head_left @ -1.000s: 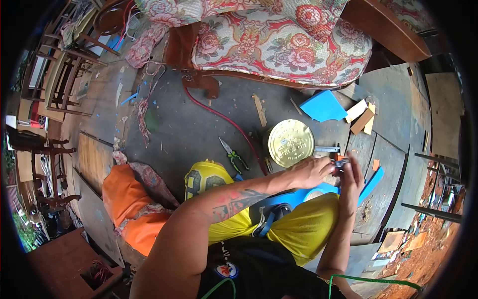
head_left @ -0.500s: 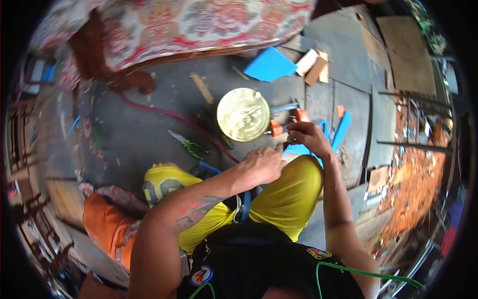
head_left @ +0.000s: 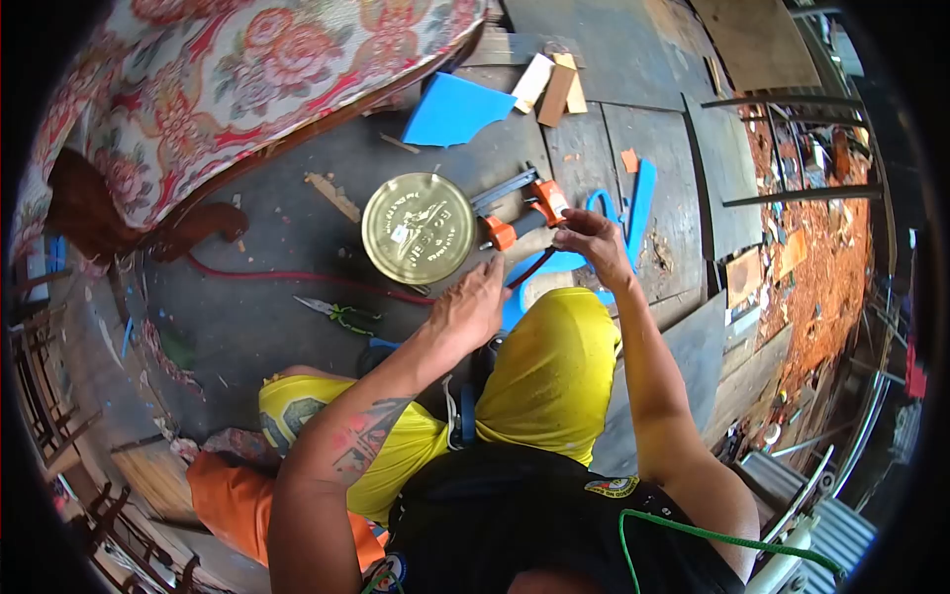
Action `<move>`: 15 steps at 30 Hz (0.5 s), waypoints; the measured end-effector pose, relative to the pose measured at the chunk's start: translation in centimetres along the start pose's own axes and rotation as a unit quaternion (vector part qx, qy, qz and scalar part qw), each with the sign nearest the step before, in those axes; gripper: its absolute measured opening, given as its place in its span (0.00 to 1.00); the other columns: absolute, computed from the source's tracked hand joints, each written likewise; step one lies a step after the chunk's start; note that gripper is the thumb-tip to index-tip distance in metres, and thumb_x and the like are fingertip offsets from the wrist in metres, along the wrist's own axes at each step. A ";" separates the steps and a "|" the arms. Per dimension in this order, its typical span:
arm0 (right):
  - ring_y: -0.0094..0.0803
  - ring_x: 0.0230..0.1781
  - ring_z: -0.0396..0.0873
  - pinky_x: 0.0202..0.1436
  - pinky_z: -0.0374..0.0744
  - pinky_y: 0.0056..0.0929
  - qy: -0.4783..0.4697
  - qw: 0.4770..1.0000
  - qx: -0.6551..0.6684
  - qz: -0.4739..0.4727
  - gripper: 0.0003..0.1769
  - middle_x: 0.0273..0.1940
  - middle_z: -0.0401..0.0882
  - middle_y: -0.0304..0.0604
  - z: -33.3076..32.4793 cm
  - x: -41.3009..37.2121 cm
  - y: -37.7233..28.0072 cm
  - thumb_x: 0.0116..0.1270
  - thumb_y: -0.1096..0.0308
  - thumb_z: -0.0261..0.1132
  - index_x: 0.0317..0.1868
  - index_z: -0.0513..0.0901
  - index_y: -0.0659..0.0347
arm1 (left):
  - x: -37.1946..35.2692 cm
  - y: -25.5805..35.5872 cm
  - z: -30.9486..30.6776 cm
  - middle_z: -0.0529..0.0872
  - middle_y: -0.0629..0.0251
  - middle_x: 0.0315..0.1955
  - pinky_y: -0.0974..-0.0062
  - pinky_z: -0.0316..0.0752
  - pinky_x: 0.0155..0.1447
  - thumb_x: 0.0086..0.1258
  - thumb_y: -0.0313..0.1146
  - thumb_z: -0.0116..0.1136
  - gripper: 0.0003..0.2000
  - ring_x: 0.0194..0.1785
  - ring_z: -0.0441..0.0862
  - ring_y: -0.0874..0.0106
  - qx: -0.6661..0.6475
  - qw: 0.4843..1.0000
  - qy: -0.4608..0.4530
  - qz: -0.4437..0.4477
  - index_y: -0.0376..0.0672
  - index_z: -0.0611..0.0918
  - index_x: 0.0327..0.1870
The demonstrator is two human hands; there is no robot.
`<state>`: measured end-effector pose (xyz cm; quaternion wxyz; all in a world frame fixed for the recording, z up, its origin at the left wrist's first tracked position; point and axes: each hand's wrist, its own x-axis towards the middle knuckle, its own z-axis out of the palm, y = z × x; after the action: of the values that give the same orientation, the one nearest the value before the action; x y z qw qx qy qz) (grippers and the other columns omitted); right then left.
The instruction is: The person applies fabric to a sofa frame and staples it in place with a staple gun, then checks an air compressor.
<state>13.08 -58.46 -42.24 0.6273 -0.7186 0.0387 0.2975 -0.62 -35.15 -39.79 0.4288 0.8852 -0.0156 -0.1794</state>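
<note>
My right hand (head_left: 592,243) is curled, its fingertips pinching the end of a thin dark strip (head_left: 534,267) just below an orange bar clamp (head_left: 524,213). Down and to the left, my left hand (head_left: 470,302) lies flat with fingers stretched toward the floor, by the strip's other end; I see nothing gripped in it. A round gold tin lid (head_left: 416,228) lies on the floor just above it. A blue sheet (head_left: 554,267) lies under both hands, in front of my knee in yellow shorts (head_left: 554,356).
Green-handled pliers (head_left: 341,315) and a red hose (head_left: 287,277) lie left of the lid. A floral sofa (head_left: 247,79) fills the upper left. A blue foam piece (head_left: 450,109), wood blocks (head_left: 554,84) and a blue strip (head_left: 641,198) lie on the plank floor.
The view has swung, so the lid and clamp now sit higher and more to the left. My left hand has stretched flat toward the floor; my right hand stays curled by the clamp.
</note>
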 end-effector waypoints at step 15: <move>0.42 0.39 0.81 0.41 0.79 0.36 -0.072 0.868 -0.347 -0.347 0.22 0.38 0.80 0.46 6.5 -12.0 -12.2 0.53 0.63 0.79 0.45 0.83 0.61 | -1.0 3.5 1.3 0.82 0.54 0.42 0.66 0.79 0.44 0.79 0.45 0.48 0.19 0.43 0.85 0.55 -0.145 0.951 0.180 0.205 0.36 0.73 0.57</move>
<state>5.98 -53.72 -26.03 0.4016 -0.8335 -0.3644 0.1056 -1.55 -38.15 -37.50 0.5759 0.8088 -0.0933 0.0743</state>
